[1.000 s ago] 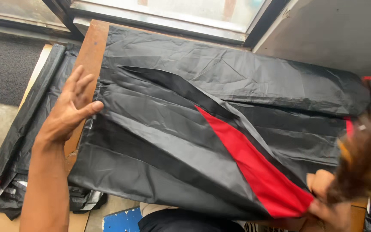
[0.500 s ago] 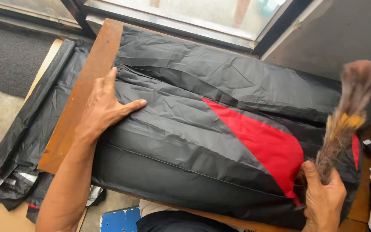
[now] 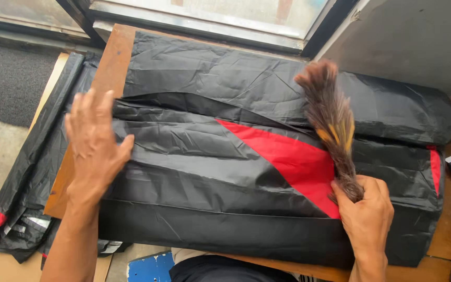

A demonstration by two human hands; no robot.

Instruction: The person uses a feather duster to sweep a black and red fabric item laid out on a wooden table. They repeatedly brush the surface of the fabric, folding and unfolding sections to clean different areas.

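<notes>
While the folded black waterproof garment with a red triangular panel (image 3: 267, 193) lies spread across the brown wooden board (image 3: 111, 62), both hands work on it from the near edge. Nearest, at lower right, the right hand (image 3: 365, 214) is closed in a fist around the handle of a brown feather duster with yellowish strands (image 3: 332, 120); the plume rises away from the fist and stands over the garment's upper fold, beside the red panel. A second ago this duster was barely in view at the right edge, then came upright; it now leans in over the fabric, which suggests a brushing pass across the surface. At left, the left hand (image 3: 94, 143) lies flat with fingers spread, grasping nothing, pressed on the garment's left end where it overlaps the board; it has moved slightly inward since earlier. Left of the board, another black garment with red trim (image 3: 22, 203) hangs toward the floor. Farthest off, a window frame (image 3: 199, 26) runs behind the board
</notes>
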